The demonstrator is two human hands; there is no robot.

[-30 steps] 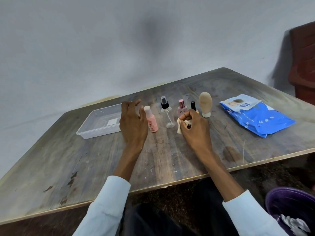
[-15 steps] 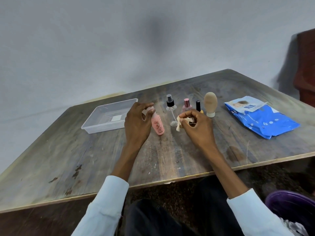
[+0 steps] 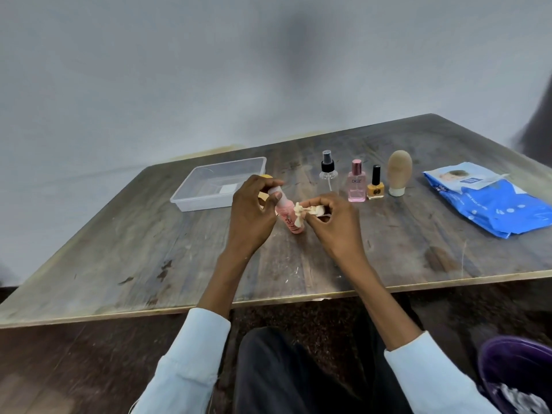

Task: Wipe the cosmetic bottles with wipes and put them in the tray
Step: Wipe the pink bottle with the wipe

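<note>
My left hand [image 3: 252,213] grips a pink bottle [image 3: 286,213] near its cap and holds it tilted above the table. Against the bottle's side, my right hand [image 3: 331,225] pinches a crumpled cream wipe [image 3: 304,212]. Behind my hands stand a clear spray bottle [image 3: 328,170], a pink perfume bottle [image 3: 356,183], an orange nail polish [image 3: 375,185] and a beige tube [image 3: 399,171] in a row. A clear plastic tray [image 3: 209,186] lies at the left, behind my left hand. A small yellow thing [image 3: 266,176] shows behind my left hand, mostly hidden.
A blue pack of wipes [image 3: 490,201] lies at the table's right end. A purple bin [image 3: 516,375] with used wipes stands on the floor at the lower right. The wooden table's front edge [image 3: 268,300] runs just before my lap.
My left hand has taken hold of the pink bottle and lifted it off the table, tilting it toward my right hand. The wipe has come against the bottle.
</note>
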